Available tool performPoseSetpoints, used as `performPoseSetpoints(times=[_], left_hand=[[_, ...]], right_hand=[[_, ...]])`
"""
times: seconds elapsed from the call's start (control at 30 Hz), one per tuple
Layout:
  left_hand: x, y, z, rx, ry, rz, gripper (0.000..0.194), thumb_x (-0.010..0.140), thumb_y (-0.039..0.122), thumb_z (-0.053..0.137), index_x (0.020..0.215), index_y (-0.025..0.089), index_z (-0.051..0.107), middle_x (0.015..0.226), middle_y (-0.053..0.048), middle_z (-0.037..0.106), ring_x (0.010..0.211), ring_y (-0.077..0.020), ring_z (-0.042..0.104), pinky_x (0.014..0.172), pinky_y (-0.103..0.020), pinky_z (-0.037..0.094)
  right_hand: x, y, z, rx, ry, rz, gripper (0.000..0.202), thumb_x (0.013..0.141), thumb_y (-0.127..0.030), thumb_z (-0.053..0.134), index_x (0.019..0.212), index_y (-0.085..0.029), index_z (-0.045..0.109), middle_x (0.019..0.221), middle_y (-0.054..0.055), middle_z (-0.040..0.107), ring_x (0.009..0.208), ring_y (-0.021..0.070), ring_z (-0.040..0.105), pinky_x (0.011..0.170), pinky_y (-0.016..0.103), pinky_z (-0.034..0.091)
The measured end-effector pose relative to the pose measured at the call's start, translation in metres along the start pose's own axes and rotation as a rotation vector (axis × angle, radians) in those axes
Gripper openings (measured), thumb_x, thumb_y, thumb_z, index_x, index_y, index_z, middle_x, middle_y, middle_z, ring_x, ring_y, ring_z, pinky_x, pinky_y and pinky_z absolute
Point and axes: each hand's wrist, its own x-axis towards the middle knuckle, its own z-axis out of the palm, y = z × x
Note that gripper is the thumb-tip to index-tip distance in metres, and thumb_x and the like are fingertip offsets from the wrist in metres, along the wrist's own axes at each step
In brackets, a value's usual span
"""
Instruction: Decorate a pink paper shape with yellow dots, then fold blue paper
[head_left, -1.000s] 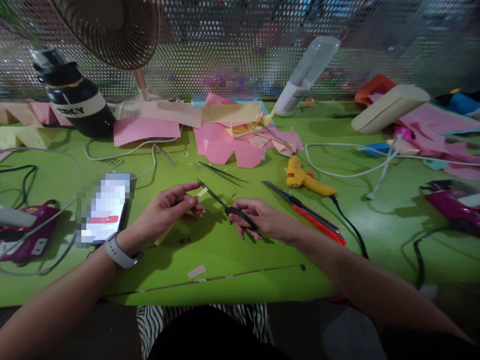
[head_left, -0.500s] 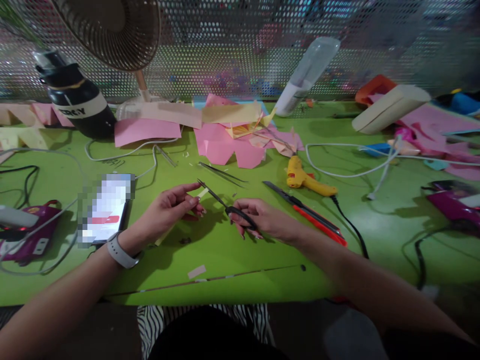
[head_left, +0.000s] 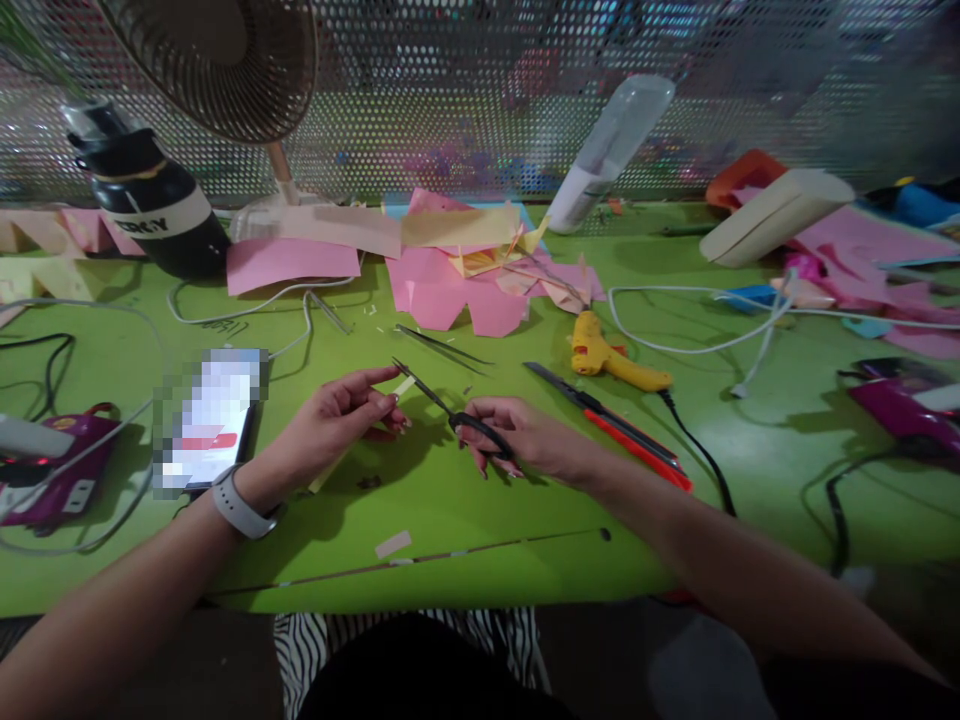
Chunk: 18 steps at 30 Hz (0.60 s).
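Note:
Between its thumb and fingers, my left hand (head_left: 352, 410) pinches a small pale yellow paper strip (head_left: 406, 384). My right hand (head_left: 502, 435) is closed round the dark handles of the scissors (head_left: 433, 395). The blades point up and left, their tips close to my left fingertips and beside the strip. Beyond my hands lie dark tweezers (head_left: 439, 345). A red and black cutter knife (head_left: 607, 420) rests to the right of my right hand. One small pale paper piece (head_left: 393, 544) lies near the table's front edge.
A yellow glue gun (head_left: 611, 355) with a black cord is at the right. Pink cut paper (head_left: 435, 290) is piled at the back centre. To the left are a phone (head_left: 214, 415), a black bottle (head_left: 161, 210) and a fan (head_left: 225, 60). White cables cross both sides.

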Motion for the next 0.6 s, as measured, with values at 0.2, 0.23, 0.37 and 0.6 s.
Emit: performPoseSetpoints(times=[0.2, 0.23, 0.37, 0.6], left_hand=[[0.0004, -0.0004, 0.0006, -0.011, 0.001, 0.000, 0.051, 0.090, 0.029, 0.064, 0.136, 0.013, 0.051, 0.086, -0.004, 0.072, 0.078, -0.0115, 0.068, 0.074, -0.024, 0.056], [0.0004, -0.0009, 0.0005, -0.013, 0.000, 0.000, 0.051, 0.090, 0.029, 0.063, 0.137, 0.013, 0.050, 0.086, -0.004, 0.072, 0.078, -0.0112, 0.068, 0.074, -0.023, 0.056], [0.0008, -0.0029, -0.0003, -0.015, -0.008, 0.013, 0.050, 0.091, 0.028, 0.062, 0.136, 0.013, 0.050, 0.086, -0.003, 0.072, 0.078, -0.0109, 0.068, 0.074, -0.024, 0.056], [0.0019, -0.0030, -0.0007, -0.015, -0.008, 0.012, 0.048, 0.091, 0.026, 0.061, 0.136, 0.013, 0.050, 0.086, -0.003, 0.072, 0.078, -0.0108, 0.068, 0.075, -0.025, 0.055]], right_hand=[[-0.0004, -0.0017, 0.0000, -0.008, 0.014, 0.011, 0.045, 0.074, -0.059, 0.071, 0.082, -0.019, 0.052, 0.063, -0.001, 0.062, 0.040, 0.0043, 0.039, 0.038, 0.022, 0.030], [-0.0002, -0.0016, 0.0001, -0.007, 0.012, 0.014, 0.046, 0.074, -0.060, 0.071, 0.082, -0.018, 0.052, 0.063, -0.002, 0.062, 0.040, 0.0040, 0.039, 0.038, 0.021, 0.030], [0.0007, -0.0010, 0.0003, 0.006, 0.010, 0.015, 0.048, 0.072, -0.061, 0.071, 0.082, -0.018, 0.052, 0.061, -0.004, 0.061, 0.039, 0.0031, 0.038, 0.037, 0.019, 0.029], [0.0009, -0.0036, 0.0018, 0.009, 0.023, 0.021, 0.047, 0.072, -0.060, 0.072, 0.079, -0.019, 0.052, 0.060, -0.003, 0.060, 0.038, 0.0032, 0.038, 0.036, 0.020, 0.028]])
